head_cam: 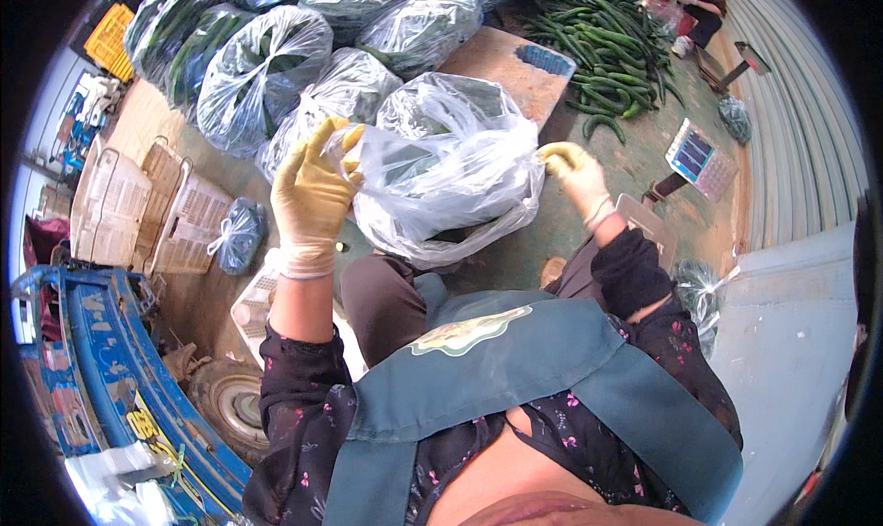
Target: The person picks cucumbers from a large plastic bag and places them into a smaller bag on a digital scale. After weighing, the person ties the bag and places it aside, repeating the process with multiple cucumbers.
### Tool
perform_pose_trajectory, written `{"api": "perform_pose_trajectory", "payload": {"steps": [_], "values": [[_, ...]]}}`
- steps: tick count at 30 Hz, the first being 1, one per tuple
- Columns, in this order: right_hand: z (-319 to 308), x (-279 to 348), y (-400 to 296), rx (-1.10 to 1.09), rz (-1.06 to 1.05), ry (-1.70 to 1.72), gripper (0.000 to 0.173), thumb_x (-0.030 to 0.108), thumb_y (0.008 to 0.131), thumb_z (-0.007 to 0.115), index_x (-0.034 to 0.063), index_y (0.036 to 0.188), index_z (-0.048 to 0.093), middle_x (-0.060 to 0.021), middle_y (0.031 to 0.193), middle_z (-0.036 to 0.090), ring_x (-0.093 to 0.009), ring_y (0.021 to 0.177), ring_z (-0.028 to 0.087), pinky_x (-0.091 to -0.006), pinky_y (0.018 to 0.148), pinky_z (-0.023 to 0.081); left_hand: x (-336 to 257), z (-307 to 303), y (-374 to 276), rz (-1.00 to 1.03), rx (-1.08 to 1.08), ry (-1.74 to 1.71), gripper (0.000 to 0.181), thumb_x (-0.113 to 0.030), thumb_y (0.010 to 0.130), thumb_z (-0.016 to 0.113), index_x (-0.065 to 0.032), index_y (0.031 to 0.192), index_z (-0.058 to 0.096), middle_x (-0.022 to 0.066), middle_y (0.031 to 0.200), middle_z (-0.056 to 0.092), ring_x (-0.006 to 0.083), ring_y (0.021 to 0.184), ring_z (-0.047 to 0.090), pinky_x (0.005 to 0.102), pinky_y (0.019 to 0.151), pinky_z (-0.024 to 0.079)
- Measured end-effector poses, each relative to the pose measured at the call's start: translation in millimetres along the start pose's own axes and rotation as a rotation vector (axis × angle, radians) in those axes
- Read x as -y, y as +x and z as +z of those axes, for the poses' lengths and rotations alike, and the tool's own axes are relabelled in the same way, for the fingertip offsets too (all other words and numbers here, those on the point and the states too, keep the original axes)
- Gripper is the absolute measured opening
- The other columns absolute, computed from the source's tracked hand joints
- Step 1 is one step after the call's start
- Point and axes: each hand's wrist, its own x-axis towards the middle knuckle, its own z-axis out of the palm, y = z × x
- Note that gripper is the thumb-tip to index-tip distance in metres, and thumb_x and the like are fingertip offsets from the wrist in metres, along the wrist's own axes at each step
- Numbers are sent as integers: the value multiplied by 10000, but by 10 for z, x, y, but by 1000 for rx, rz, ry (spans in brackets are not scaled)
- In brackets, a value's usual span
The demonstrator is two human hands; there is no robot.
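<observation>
Both my hands wear yellow-coated work gloves. My left hand (319,181), palm up with spread, curled fingers, has the edge of a clear plastic bag (448,181) caught at its fingertips. Across from it, my right hand (571,171) pinches the other side of the bag between thumb and fingers. The bag lies in front of my knees, bunched and loosely gathered on top; dark green contents show dimly through it. Knotted bags of cucumbers (265,78) are piled just beyond. Farther right lies a heap of loose cucumbers (614,57).
A wooden board (507,67) lies behind the bag. At the right stands a digital scale (700,159), with small filled bags nearby. White plastic baskets (190,215) and a blue vehicle (131,360) with a tyre are at left. Another person (690,2) crouches at the upper right.
</observation>
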Motion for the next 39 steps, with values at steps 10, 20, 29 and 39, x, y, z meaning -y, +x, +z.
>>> {"api": "perform_pose_trajectory", "payload": {"steps": [10, 20, 29, 39], "values": [[406, -527, 824, 326, -108, -446, 430, 420, 891, 624, 8, 1008, 657, -90, 842, 675, -221, 769, 634, -330, 738, 502, -11, 66, -177, -20, -108, 86, 619, -395, 892, 614, -3, 1351, 475, 240, 1238, 560, 247, 906, 568, 347, 813, 469], [-264, 295, 1327, 52, 102, 1137, 211, 91, 917, 445, -20, 917, 624, -95, 759, 621, -225, 683, 583, -348, 680, 486, -145, 324, 344, 0, -8, 118, 572, -375, 914, 562, 62, 1282, 518, 277, 1246, 557, 298, 985, 572, 416, 924, 451], [-1662, 2054, 757, 142, -448, 1207, 220, 179, 952, 472, 22, 824, 559, -71, 728, 565, -225, 641, 546, -365, 635, 457, -661, 1698, 784, 136, 367, 257, 537, -332, 946, 519, 124, 1229, 524, 329, 1248, 545, 367, 1102, 563, 452, 1007, 419], [-2912, 2743, -657, -46, -637, 757, 187, 176, 927, 588, -9, 950, 596, -60, 801, 602, -161, 702, 578, -288, 659, 504, 161, 3025, 849, -257, 744, 168, 542, -325, 948, 489, 102, 1278, 436, 259, 1159, 538, 319, 999, 535, 423, 951, 401]]}}
